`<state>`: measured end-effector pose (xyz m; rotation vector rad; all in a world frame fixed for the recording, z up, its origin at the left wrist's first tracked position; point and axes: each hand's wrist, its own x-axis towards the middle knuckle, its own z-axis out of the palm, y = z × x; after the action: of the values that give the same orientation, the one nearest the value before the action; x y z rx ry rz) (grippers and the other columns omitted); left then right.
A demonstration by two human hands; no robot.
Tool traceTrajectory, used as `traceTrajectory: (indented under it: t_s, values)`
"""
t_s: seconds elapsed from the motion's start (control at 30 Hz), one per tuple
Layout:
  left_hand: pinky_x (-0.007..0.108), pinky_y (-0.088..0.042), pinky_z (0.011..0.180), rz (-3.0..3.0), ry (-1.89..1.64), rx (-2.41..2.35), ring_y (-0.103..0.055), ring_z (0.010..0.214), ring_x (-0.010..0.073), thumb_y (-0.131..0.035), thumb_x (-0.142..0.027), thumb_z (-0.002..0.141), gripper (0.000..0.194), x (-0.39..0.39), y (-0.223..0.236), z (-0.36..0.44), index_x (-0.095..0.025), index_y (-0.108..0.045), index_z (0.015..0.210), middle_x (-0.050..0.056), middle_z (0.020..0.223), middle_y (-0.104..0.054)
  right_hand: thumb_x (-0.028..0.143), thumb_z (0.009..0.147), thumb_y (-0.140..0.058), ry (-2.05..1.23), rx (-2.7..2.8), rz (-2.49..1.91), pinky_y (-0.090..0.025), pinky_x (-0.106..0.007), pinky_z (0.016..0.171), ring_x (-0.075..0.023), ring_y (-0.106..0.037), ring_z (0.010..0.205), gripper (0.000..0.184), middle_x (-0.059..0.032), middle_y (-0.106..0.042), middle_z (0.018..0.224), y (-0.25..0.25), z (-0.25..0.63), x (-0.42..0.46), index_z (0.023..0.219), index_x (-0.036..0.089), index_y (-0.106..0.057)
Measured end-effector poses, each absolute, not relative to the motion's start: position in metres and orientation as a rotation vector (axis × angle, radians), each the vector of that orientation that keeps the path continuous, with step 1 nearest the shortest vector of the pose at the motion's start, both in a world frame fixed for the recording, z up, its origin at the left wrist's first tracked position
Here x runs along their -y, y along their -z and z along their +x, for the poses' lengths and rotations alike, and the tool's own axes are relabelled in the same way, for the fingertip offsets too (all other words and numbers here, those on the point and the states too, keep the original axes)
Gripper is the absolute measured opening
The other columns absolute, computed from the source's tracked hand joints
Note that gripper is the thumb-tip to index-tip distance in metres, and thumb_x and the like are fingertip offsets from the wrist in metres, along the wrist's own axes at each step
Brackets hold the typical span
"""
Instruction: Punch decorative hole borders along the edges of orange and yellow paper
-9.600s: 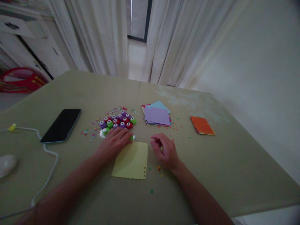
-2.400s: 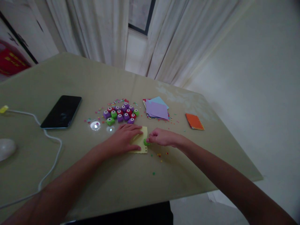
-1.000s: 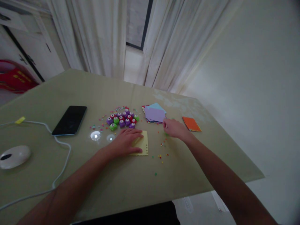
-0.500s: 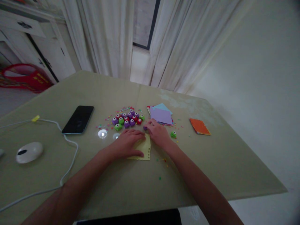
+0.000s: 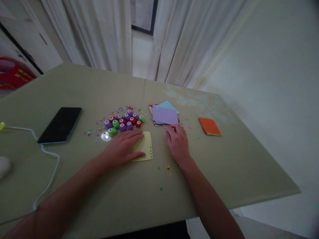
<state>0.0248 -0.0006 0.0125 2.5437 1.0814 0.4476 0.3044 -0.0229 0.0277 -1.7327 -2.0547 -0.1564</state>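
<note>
My left hand lies flat on a yellow sheet of paper, its fingers stretched and the thumb apart. Small holes run down the sheet's right edge. My right hand rests on the table to the right of the sheet, just below a stack of coloured paper squares, purple on top. Its fingers are curled in, and what they hold, if anything, is hidden. Behind my left hand stands a cluster of small craft punches in purple, red and green, with white round tops.
An orange paper booklet lies at the right. At the left are a black phone, a white cable and part of a white mouse. Paper confetti is scattered about. A clear shiny disc lies by the punches.
My right hand has moved right, away from the yellow sheet, to where a single green punch stood. The purple punch at its fingers no longer shows there. The view has shifted.
</note>
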Motion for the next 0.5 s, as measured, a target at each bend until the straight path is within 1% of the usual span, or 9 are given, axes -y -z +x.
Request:
traceTrajectory:
  t_s: [0.07, 0.13, 0.2, 0.23, 0.3, 0.37, 0.43, 0.5]
  values:
    - [0.052, -0.042, 0.125, 2.553, -0.447, -1.086, -0.054, 0.148, 0.0355, -0.07, -0.062, 0.095, 0.072, 0.001, -0.013, 0.025, -0.021, -0.059, 0.153, 0.014, 0.163, -0.056, 0.018, 0.103, -0.062, 0.155, 2.058, -1.747, -0.051, -0.05, 0.105, -0.0328, -0.06, 0.116, 0.031, -0.0159, -0.069, 0.127, -0.029, 0.31, 0.021, 0.131, 0.019, -0.075]
    - [0.053, -0.042, 0.125, 2.552, -0.438, -1.089, -0.054, 0.149, 0.0354, -0.07, -0.064, 0.095, 0.075, 0.002, -0.013, 0.025, -0.02, -0.058, 0.154, 0.014, 0.164, -0.055, 0.018, 0.102, -0.064, 0.099, 2.113, -1.736, -0.05, -0.053, 0.109, -0.0339, -0.059, 0.121, 0.024, -0.0149, -0.071, 0.127, -0.029, 0.315, 0.02, 0.122, 0.019, -0.078]
    - [0.052, -0.042, 0.126, 2.541, -0.419, -1.085, -0.053, 0.15, 0.0349, -0.068, -0.065, 0.097, 0.075, 0.002, -0.013, 0.025, -0.019, -0.058, 0.154, 0.014, 0.165, -0.053, 0.015, 0.103, -0.062, 0.005, 2.173, -1.669, -0.049, -0.05, 0.112, -0.0317, -0.06, 0.122, 0.02, -0.0131, -0.073, 0.122, -0.028, 0.318, 0.021, 0.112, 0.02, -0.079]
    - [0.051, -0.041, 0.126, 2.533, -0.409, -1.083, -0.052, 0.15, 0.0344, -0.067, -0.065, 0.098, 0.073, 0.003, -0.014, 0.025, -0.019, -0.057, 0.155, 0.014, 0.166, -0.053, 0.013, 0.103, -0.06, -0.041, 2.191, -1.627, -0.05, -0.048, 0.113, -0.03, -0.061, 0.121, 0.022, -0.0124, -0.073, 0.121, -0.028, 0.317, 0.022, 0.112, 0.02, -0.079]
    - [0.05, -0.041, 0.127, 2.519, -0.404, -1.075, -0.053, 0.151, 0.0338, -0.064, -0.065, 0.1, 0.072, 0.003, -0.014, 0.024, -0.019, -0.058, 0.155, 0.013, 0.166, -0.053, 0.011, 0.104, -0.057, -0.096, 2.192, -1.567, -0.052, -0.044, 0.111, -0.0275, -0.063, 0.121, 0.026, -0.0119, -0.072, 0.122, -0.03, 0.313, 0.026, 0.118, 0.02, -0.077]
    - [0.05, -0.041, 0.127, 2.512, -0.419, -1.075, -0.054, 0.15, 0.0336, -0.064, -0.067, 0.099, 0.072, 0.004, -0.013, 0.023, -0.02, -0.058, 0.154, 0.012, 0.164, -0.055, 0.013, 0.104, -0.058, -0.06, 2.149, -1.586, -0.053, -0.042, 0.111, -0.0276, -0.062, 0.123, 0.028, -0.0126, -0.07, 0.128, -0.033, 0.307, 0.03, 0.125, 0.02, -0.075]
    - [0.05, -0.043, 0.126, 2.513, -0.446, -1.079, -0.056, 0.148, 0.0336, -0.064, -0.069, 0.098, 0.073, 0.003, -0.013, 0.023, -0.022, -0.059, 0.153, 0.012, 0.163, -0.057, 0.018, 0.104, -0.062, 0.041, 2.081, -1.696, -0.05, -0.047, 0.115, -0.031, -0.059, 0.127, 0.03, -0.0148, -0.067, 0.135, -0.036, 0.302, 0.032, 0.132, 0.019, -0.072]
    - [0.05, -0.044, 0.125, 2.512, -0.455, -1.084, -0.056, 0.148, 0.0333, -0.064, -0.069, 0.098, 0.072, 0.003, -0.013, 0.023, -0.023, -0.059, 0.154, 0.012, 0.162, -0.058, 0.023, 0.103, -0.066, 0.102, 2.041, -1.838, -0.048, -0.053, 0.116, -0.0352, -0.058, 0.129, 0.037, -0.0175, -0.066, 0.139, -0.038, 0.299, 0.031, 0.139, 0.016, -0.069]
